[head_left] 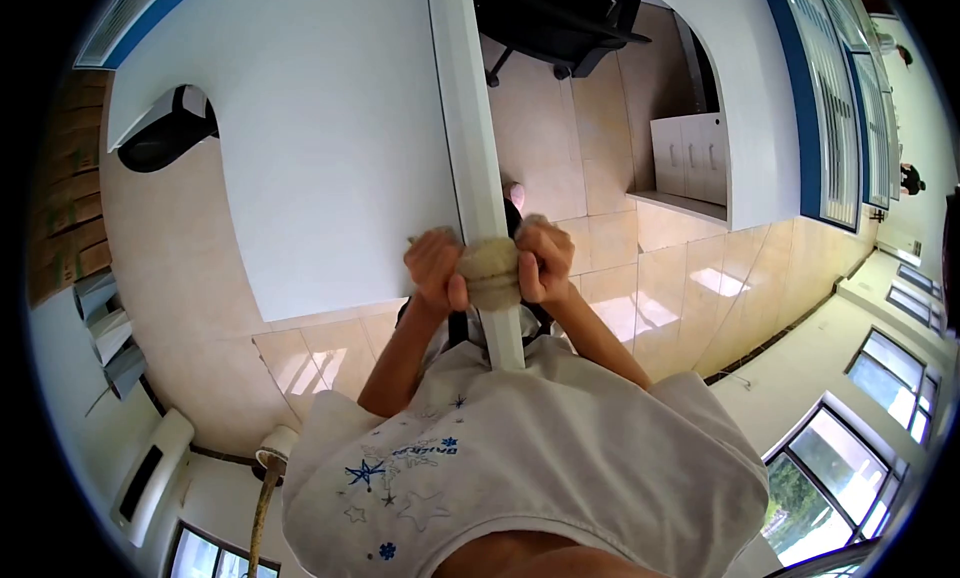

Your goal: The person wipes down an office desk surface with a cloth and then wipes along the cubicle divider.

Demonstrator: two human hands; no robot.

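A tan, fuzzy band point(490, 273), perhaps a loofah or a thick cloth, lies across the narrow white top edge point(478, 168) of a desk partition. A crease or seam runs across its middle. My left hand point(436, 268) is closed at the band's left end, and a small tan tip pokes out beyond the fingers. On the other side, my right hand point(545, 260) is closed at the right end, thumb toward the band. Both hands are close in front of my chest, at about the same height. The parts of the band inside my fists are hidden.
A white desk top point(340, 148) spreads to the left of the partition. Beyond it on the right are a black office chair point(560, 23) and a white drawer cabinet point(690, 158). A black-and-white object point(170, 133) is at the far left. Tiled floor point(670, 278) surrounds the desks.
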